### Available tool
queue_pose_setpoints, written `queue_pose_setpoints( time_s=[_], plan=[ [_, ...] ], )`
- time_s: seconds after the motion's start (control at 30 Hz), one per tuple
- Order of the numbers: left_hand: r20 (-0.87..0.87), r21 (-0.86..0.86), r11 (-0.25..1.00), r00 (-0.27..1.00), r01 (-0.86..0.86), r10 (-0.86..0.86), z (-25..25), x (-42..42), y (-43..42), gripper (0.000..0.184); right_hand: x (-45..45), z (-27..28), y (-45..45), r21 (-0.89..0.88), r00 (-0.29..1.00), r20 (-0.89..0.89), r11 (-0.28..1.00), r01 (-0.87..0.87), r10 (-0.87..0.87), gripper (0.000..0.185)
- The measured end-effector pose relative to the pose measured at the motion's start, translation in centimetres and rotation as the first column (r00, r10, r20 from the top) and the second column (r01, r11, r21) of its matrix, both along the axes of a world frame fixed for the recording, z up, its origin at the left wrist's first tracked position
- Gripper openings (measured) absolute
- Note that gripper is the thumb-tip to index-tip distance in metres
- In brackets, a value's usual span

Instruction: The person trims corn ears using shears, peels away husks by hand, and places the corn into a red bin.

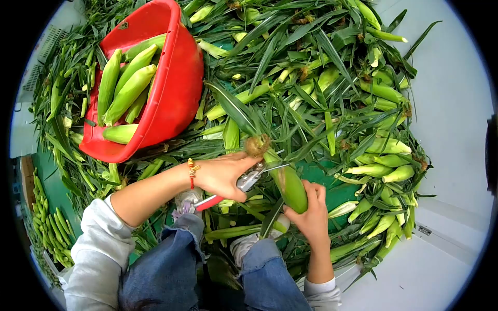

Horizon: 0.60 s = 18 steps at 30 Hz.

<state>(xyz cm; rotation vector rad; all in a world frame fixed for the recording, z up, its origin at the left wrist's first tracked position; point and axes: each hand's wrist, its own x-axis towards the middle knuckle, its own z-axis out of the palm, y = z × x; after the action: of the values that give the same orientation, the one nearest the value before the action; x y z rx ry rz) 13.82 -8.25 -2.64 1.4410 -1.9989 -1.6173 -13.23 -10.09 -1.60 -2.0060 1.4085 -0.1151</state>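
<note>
My left hand (222, 175), with a beaded red bracelet at the wrist, is closed around pruning shears (250, 179) with a red handle. The thin blades reach the upper part of a green ear of corn (288, 184), just below its brown silk tuft (257, 145). The thumb of that hand lies close to the silk. My right hand (310, 212) grips the lower end of the ear, which is tilted and still in its husk. Long leaves partly surround its top.
A red plastic basin (174, 98) at the upper left holds several husked ears (129, 88). Cut leaves and stalks (290, 41) cover much of the green floor (332, 189). More ears (389, 160) are piled at the right beside a white wall (456, 181). Green pods lie at far left.
</note>
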Motion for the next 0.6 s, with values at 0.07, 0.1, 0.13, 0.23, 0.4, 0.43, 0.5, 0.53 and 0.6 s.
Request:
queue_pose_setpoints(
  time_s=[0.07,0.1,0.13,0.23,0.4,0.43,0.5,0.53,0.6],
  plan=[
    [-0.039,0.024,1.0,0.999,-0.016,0.017,0.7,0.4,0.3,0.084,-0.1,0.5,-0.7,0.023,0.999,-0.012,0.999,-0.036,0.036,0.068],
    [-0.024,0.101,0.994,0.999,-0.027,0.029,1.2,0.2,0.1,0.074,-0.3,0.4,-0.9,0.031,0.998,0.009,0.998,-0.063,0.063,0.067],
    [-0.007,0.067,0.996,0.998,-0.06,0.06,1.0,0.2,0.3,0.072,-0.5,0.3,-1.1,0.038,0.995,0.032,0.995,-0.091,0.09,0.066],
    [0.091,-0.099,0.986,0.985,-0.135,0.144,0.6,-0.2,1.5,0.06,-1.5,-0.8,-1.8,0.155,0.982,0.148,0.978,-0.143,0.12,0.065],
    [0.193,-0.143,0.959,0.944,-0.243,0.268,-1.5,-0.9,2.4,0.048,-2.4,-3.2,-0.9,0.515,0.922,0.368,0.852,-0.09,-0.125,0.066],
    [0.225,-0.149,0.933,0.908,-0.327,0.354,-2.2,-0.3,2.4,0.045,-2.9,-3.4,-0.3,0.627,0.862,0.429,0.776,-0.069,-0.27,0.066],
    [0.24,-0.187,0.876,0.844,-0.444,0.479,-2.9,1.7,2.0,0.038,-3.5,-3.3,0.2,0.758,0.695,0.507,0.647,-0.08,-0.509,0.064],
    [0.252,-0.094,0.915,0.879,-0.393,0.404,-2.7,2.8,1.9,0.038,-4.0,-3.0,0.7,0.795,0.597,0.527,0.6,-0.094,-0.605,0.063],
    [-0.061,0.304,0.867,0.9,-0.394,0.431,-3.0,2.5,2.8,0.047,-3.7,-2.7,0.2,0.843,0.435,0.531,0.506,-0.184,-0.727,0.061]
  ],
)
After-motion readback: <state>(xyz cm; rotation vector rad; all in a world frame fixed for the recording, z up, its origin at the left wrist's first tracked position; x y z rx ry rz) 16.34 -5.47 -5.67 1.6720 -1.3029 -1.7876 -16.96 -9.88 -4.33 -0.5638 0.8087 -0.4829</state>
